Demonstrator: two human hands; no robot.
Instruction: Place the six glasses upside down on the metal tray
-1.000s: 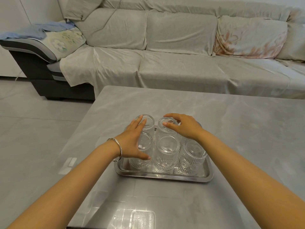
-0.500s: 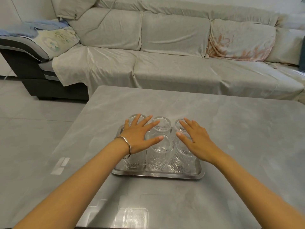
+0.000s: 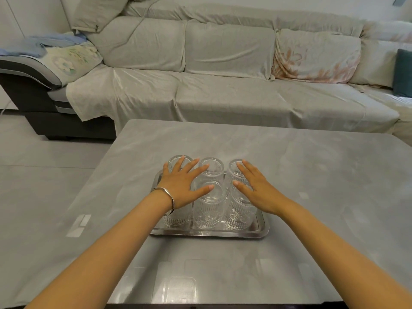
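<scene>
Several clear ribbed glasses (image 3: 208, 206) stand upside down in two rows on the metal tray (image 3: 209, 233) in the middle of the grey table. My left hand (image 3: 182, 184), with a silver bangle at the wrist, lies flat with spread fingers over the left glasses. My right hand (image 3: 256, 188) is spread flat over the right glasses. Neither hand grips anything. The glasses under the palms are partly hidden.
The grey marble-look table (image 3: 312, 175) spreads wide on both sides of the tray. Behind its far edge runs a long covered sofa (image 3: 223, 85). Grey tiled floor (image 3: 44, 152) lies to the left.
Both hands drew back from the far glasses and flattened with spread fingers over the tops. The right hand moved from the middle far glass to the right column.
</scene>
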